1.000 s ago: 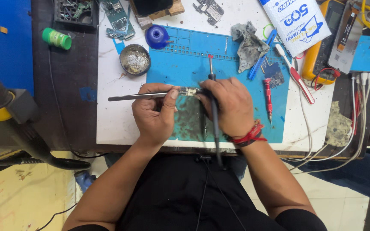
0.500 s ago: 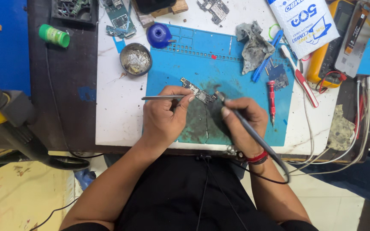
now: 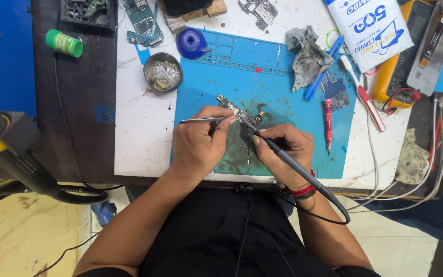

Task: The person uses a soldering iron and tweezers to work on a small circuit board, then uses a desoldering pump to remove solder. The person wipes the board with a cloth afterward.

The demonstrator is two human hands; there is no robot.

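Where fingers (image 3: 230, 122) meet, circuit board (image 3: 239, 114) half hidden

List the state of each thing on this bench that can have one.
Left hand: gripping tweezers, tips at the circuit board.
Right hand: gripping soldering iron, tip at the board.
Circuit board: flat on blue mat.
Round tin: open.
Red screwdriver: lying unused.
Grey rag: crumpled.
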